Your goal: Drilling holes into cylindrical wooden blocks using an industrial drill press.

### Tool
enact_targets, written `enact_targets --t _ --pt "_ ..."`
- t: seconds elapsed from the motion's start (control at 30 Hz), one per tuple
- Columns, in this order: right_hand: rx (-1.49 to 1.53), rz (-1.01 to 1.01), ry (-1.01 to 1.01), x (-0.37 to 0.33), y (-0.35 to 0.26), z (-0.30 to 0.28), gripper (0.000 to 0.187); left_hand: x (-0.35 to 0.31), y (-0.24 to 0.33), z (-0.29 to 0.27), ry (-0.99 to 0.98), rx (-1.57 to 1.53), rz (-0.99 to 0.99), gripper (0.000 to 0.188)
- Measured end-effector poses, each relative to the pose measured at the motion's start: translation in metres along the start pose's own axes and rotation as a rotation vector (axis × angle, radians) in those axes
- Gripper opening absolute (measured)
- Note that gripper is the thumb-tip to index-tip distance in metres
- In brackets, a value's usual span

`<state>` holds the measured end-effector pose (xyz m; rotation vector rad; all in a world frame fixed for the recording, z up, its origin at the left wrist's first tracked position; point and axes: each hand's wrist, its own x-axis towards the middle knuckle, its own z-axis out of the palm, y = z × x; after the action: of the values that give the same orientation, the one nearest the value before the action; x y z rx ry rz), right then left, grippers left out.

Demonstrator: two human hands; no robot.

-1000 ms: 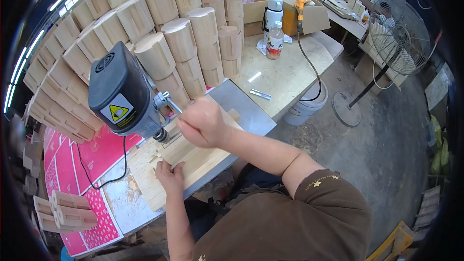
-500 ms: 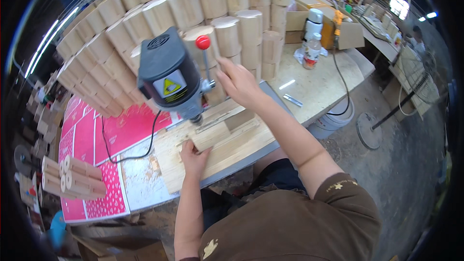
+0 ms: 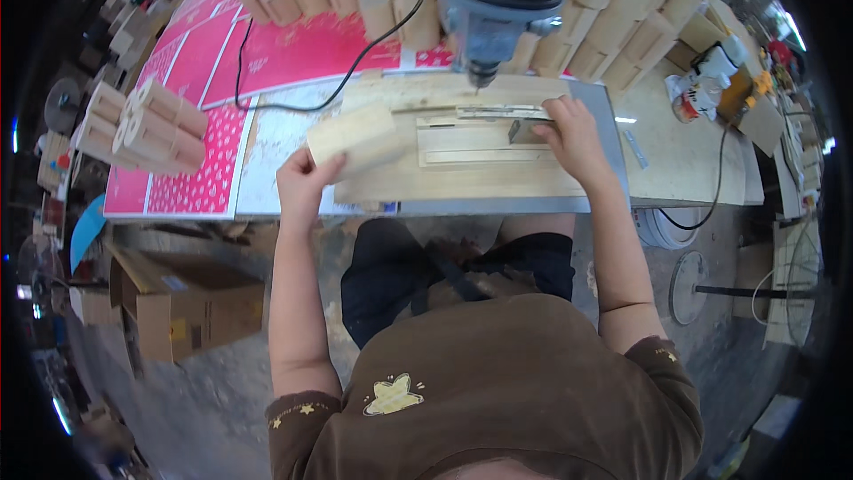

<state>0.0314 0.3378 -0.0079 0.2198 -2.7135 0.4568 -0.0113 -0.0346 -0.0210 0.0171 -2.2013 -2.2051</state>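
My left hand (image 3: 302,180) grips a pale wooden block (image 3: 354,140), thumb on its near face, lifted at the left of a flat wooden board (image 3: 373,185). On the board is a jig (image 3: 484,158) of wooden strips around a shallow rectangular recess. My right hand (image 3: 577,138) is closed around the jig's right end, fingers on the back strip and thumb beside a small dark flat piece (image 3: 522,131). Above the jig's back strip hangs the chuck (image 3: 482,74) of a drill press (image 3: 498,9), its bit apart from the wood.
Stacked wooden blocks (image 3: 613,13) line the back of the table. More blocks (image 3: 151,129) stand on the pink sheet (image 3: 293,53) at left, crossed by a black cable (image 3: 355,62). A bottle (image 3: 693,102) stands at right; a cardboard box (image 3: 200,311) sits on the floor.
My view has turned down and shifted. My right hand has left the drill press lever for the jig's right end. My left hand has moved left off the jig, lifting the wooden block.
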Motion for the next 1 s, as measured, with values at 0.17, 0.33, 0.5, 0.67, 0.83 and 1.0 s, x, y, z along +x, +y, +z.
enact_targets --t 0.17,0.33,0.5,0.67,0.83,1.0 --pt "0.040 -0.051 0.053 -0.001 -0.011 0.001 0.029 -0.001 0.023 0.023 0.010 -0.080 -0.244 0.033" --pt "0.090 -0.076 0.038 -0.004 -0.014 -0.001 0.029 0.006 0.012 0.050 -0.099 -0.038 -0.380 0.038" --pt "0.072 -0.087 0.048 -0.006 -0.024 0.001 0.029 0.002 0.006 0.092 -0.162 -0.089 -0.429 0.042" --pt "0.056 -0.051 0.079 -0.009 -0.017 0.002 0.036 -0.006 -0.005 0.110 -0.249 -0.169 -0.272 0.047" --pt "0.055 -0.020 0.078 -0.002 -0.008 0.006 0.042 -0.011 -0.038 0.103 -0.293 0.275 0.388 0.055" --pt "0.009 0.015 0.072 0.021 -0.012 0.020 0.044 -0.002 -0.046 0.109 -0.074 0.819 0.524 0.067"
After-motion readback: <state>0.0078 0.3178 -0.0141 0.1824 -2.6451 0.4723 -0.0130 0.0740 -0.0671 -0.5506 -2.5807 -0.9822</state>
